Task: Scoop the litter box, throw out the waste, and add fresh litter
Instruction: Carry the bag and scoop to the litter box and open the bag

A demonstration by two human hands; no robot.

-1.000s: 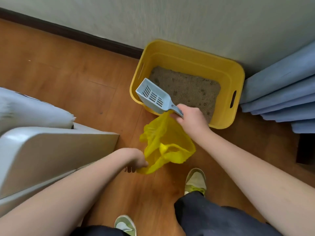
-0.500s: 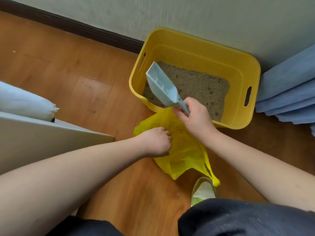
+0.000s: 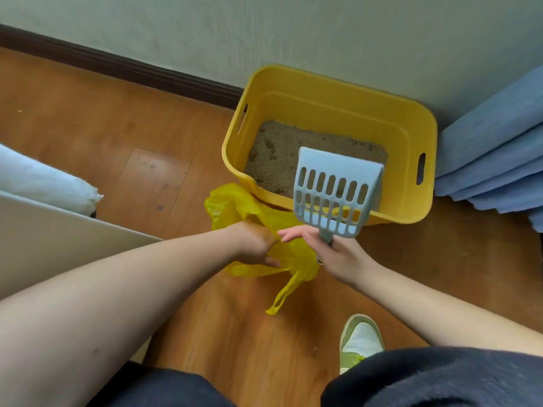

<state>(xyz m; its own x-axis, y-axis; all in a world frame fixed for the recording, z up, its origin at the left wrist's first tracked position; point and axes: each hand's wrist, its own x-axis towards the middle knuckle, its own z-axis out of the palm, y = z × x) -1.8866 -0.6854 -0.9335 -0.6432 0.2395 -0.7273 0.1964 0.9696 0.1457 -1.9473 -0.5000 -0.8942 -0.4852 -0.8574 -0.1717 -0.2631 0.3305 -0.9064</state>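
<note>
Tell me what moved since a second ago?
The scoop swung from the box's left edge toward the right and now faces the camera. The left hand came up from the bag's edge and grips the yellow bag near the right hand. The right hand still holds the scoop; the litter box stayed put.

The light is soft and even, bright enough to see well. Shadows are faint. The wall's dark baseboard (image 3: 123, 66) bends from the wide lens. The near arms and dark trousers (image 3: 435, 380) look blurry.
</note>
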